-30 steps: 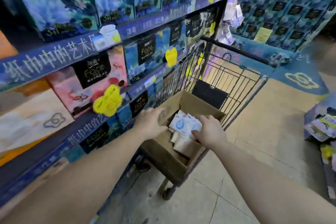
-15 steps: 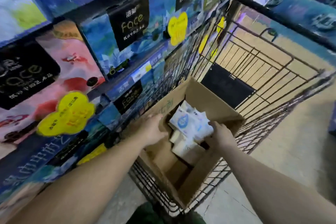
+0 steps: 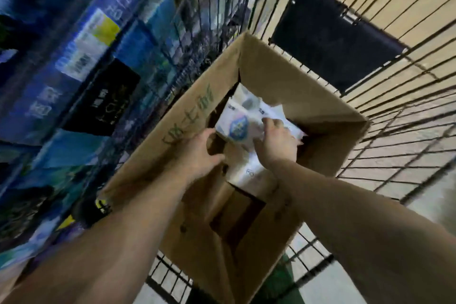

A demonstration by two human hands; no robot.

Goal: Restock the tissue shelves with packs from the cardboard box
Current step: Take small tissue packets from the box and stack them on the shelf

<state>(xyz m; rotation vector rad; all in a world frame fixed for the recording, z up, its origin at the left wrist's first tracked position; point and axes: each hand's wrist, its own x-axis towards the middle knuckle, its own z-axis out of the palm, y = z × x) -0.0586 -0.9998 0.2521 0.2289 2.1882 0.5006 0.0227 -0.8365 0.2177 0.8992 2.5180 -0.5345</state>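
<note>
An open cardboard box [image 3: 303,96] stands in a wire cart, with green print on its left flap. Inside lie white tissue packs; the top pack [image 3: 237,123] carries a blue emblem. My right hand [image 3: 276,140] rests on that pack's right side, fingers curled over it. At the pack's lower left corner is my left hand [image 3: 199,150], thumb and fingers apart around the corner. Another white pack [image 3: 249,173] lies below them. The tissue shelves [image 3: 81,86] run along the left, blurred.
The black wire cart [image 3: 399,136] surrounds the box, with a dark panel [image 3: 335,39] on its far wall. Shelf packs in blue wrapping and a price label [image 3: 88,42] sit close on the left. Pale floor shows at the lower right.
The camera has swung down and closer over the box. Both hands have reached deeper in; the right hand has gone onto the top pack and the left has left the flap for the pack's corner.
</note>
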